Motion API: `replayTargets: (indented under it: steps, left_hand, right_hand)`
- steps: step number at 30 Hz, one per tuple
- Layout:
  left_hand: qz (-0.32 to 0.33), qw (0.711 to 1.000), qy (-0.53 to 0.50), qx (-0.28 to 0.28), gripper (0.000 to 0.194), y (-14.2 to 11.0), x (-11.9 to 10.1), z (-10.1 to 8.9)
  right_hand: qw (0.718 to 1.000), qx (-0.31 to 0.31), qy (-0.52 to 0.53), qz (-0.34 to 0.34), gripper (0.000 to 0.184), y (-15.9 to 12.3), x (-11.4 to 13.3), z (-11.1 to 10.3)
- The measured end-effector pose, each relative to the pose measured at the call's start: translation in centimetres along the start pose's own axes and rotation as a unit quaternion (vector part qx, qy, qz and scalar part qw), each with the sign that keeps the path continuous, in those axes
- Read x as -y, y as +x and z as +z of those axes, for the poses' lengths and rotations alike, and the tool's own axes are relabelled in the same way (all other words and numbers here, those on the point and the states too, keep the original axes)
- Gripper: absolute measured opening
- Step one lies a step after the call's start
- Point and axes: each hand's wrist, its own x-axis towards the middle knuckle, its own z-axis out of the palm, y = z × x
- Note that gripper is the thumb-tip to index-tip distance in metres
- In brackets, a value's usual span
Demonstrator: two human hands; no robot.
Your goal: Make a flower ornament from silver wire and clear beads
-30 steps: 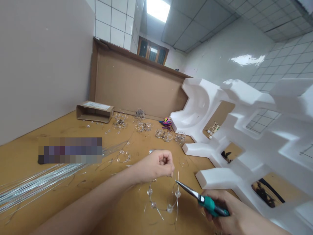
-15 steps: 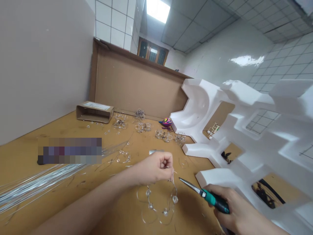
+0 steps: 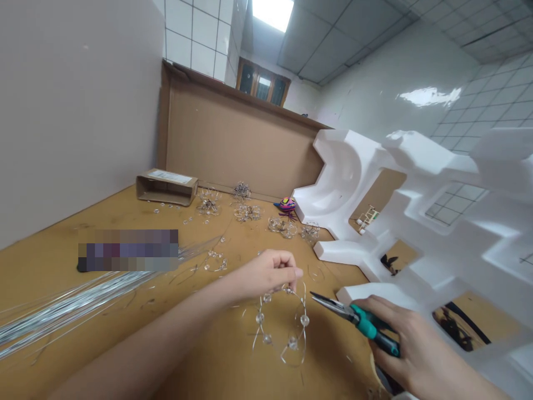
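The person's right hand [image 3: 400,339] grips green-and-black pliers [image 3: 362,322], their slim tips slightly parted and pointing up and leftward, just beside a beaded wire ring [image 3: 292,343]. The left forearm reaches in from the lower left, and the left hand [image 3: 277,270], fingers curled, pinches the ring's top so that it hangs below the fingertips. Both are above a tan counter [image 3: 200,355]. A bundle of silvery wires [image 3: 83,307] lies at the left, beside a blurred-out patch. Farther back sit loose beads, several wire clusters [image 3: 249,213], a colorful toy [image 3: 287,204] and a small open box [image 3: 166,188]. White foam packing [image 3: 337,172] stands at the right; behind rise a cardboard panel [image 3: 241,144], tiled walls and a lit ceiling lamp [image 3: 272,12].
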Motion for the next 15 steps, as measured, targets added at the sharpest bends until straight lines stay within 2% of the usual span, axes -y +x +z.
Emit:
replayTargets:
  steps: [3,4,10,15]
  left_hand:
    - [-0.041,0.999,-0.02,0.023,0.029,0.4,0.9,-0.1]
    - [-0.046,0.998,-0.021,0.026,0.03,0.5,1.1,0.0]
    - [-0.054,0.998,0.0,0.027,0.029,0.5,1.1,0.6]
    - [-0.033,0.999,0.036,-0.013,0.029,0.4,1.0,1.3]
  right_hand:
    - [0.997,0.068,0.0,-0.03,0.035,-0.1,0.1,0.0]
    - [0.997,0.073,-0.005,-0.029,0.035,-0.2,0.2,0.0]
    - [0.995,0.022,-0.072,-0.064,0.044,0.1,1.0,0.2]
    - [0.993,-0.01,-0.101,-0.068,0.044,0.7,1.5,0.4]
